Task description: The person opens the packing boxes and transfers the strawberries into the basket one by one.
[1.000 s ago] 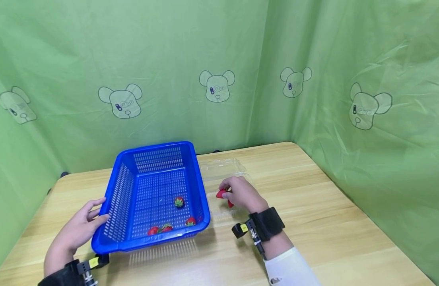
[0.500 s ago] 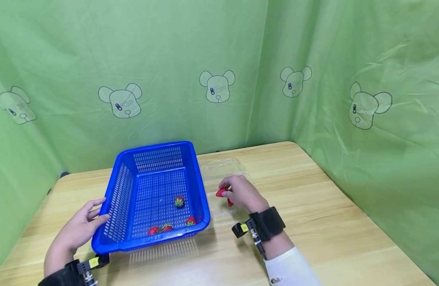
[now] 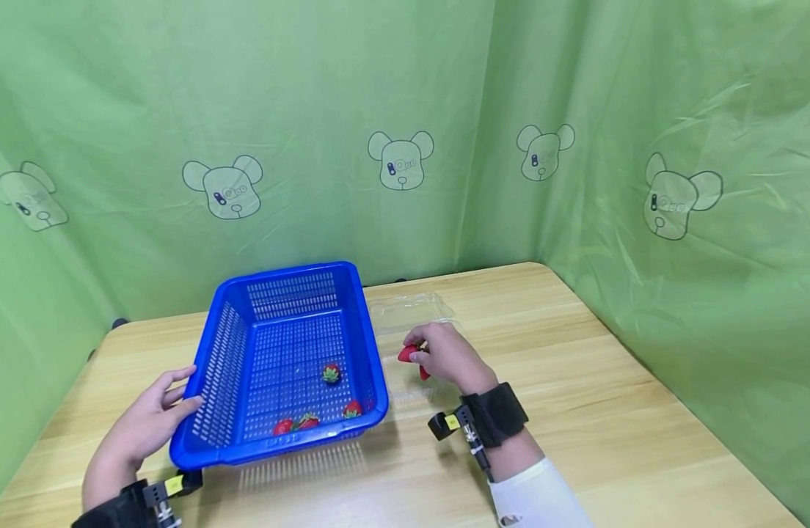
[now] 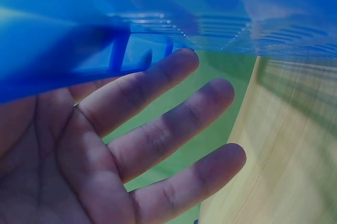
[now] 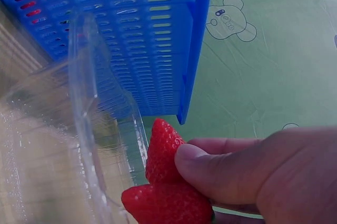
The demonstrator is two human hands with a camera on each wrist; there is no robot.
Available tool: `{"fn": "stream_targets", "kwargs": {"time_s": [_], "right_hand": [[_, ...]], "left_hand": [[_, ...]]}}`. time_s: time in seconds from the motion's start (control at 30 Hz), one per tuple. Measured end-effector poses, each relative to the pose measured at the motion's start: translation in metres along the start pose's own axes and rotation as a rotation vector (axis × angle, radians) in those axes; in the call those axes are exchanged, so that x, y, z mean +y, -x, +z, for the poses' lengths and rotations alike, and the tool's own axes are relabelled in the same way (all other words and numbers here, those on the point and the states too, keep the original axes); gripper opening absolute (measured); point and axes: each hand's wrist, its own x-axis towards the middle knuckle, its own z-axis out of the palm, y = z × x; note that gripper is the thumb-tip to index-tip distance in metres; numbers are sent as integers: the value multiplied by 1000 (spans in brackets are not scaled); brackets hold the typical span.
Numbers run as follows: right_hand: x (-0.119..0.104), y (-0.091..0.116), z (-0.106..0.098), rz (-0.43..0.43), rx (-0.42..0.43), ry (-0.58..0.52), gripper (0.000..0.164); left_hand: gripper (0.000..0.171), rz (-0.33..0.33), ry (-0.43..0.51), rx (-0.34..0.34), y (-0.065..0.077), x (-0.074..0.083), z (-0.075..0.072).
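My left hand (image 3: 141,425) holds the left rim of a blue plastic basket (image 3: 370,345), thumb over the rim; several fingers stretch out below it in the left wrist view. Strawberries (image 3: 331,372) with green caps lie inside the basket, mostly along its near side. Over on the right, my right hand (image 3: 447,356) grips two red strawberries above a clear plastic box (image 3: 405,312). In the right wrist view the thumb presses the upper strawberry (image 5: 163,153), and the lower strawberry (image 5: 166,203) sits right under it. The palm hides part of this grip.
The basket stands between the hands on a wooden table (image 3: 577,411), its near end apparently raised above a shadow. The clear box is beside the basket's right wall. Green curtains (image 3: 312,110) with printed bear heads enclose the table's back and sides.
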Motion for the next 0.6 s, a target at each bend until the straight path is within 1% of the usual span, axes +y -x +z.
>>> {"fn": "stream_targets", "kwargs": {"time_s": [0.6], "right_hand": [[-7, 3, -5, -10, 14, -44, 12]], "left_hand": [[58, 2, -3, 6, 0, 2, 1]]}}
